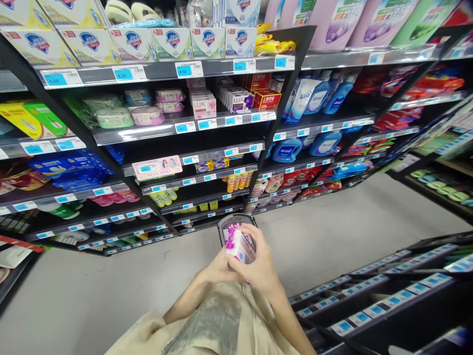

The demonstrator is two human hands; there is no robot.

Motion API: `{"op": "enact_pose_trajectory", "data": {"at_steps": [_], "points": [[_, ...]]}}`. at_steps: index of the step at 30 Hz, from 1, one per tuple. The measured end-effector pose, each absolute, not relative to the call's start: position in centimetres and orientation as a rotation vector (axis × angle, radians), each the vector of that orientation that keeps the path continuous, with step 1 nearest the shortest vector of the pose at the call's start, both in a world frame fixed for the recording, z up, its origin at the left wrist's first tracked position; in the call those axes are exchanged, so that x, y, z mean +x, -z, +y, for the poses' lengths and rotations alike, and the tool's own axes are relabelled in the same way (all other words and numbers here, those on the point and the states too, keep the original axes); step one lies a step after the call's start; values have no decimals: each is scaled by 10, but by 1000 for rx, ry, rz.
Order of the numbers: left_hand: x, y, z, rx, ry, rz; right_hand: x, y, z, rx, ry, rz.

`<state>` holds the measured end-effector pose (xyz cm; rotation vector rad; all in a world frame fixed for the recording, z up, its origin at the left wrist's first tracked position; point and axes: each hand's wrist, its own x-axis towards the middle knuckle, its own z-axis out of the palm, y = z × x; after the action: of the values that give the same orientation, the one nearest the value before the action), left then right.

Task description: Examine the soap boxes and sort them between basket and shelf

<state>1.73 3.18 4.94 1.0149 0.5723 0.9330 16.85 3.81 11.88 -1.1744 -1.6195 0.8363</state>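
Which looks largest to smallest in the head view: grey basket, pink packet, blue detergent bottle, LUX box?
1. grey basket, partly hidden by the packet
2. pink packet, close behind; its nearness to the camera inflates it
3. blue detergent bottle
4. LUX box, nearly level with the bottle, so unsure

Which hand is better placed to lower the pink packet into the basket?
Right, probably: the right hand wraps over the pink packet above the basket, while the left hand only props it from the side.
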Motion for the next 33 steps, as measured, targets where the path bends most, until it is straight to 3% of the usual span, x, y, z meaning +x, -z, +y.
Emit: {"op": "enact_pose_trajectory", "data": {"at_steps": [5,11,21,33], "points": [[13,-41,36,979,-1160,638,190,-137,44,-1177,-989,-1847],[8,-62,43,980,-1300,684,225,-135,57,-1012,-1089,-1980],[-2,-72,49,1144,-1429,591,223,-108,55,-951,-821,-1793],[-25,-85,55,1347,-1409,534,231,-108,59,-711,-808,-1531]]}}
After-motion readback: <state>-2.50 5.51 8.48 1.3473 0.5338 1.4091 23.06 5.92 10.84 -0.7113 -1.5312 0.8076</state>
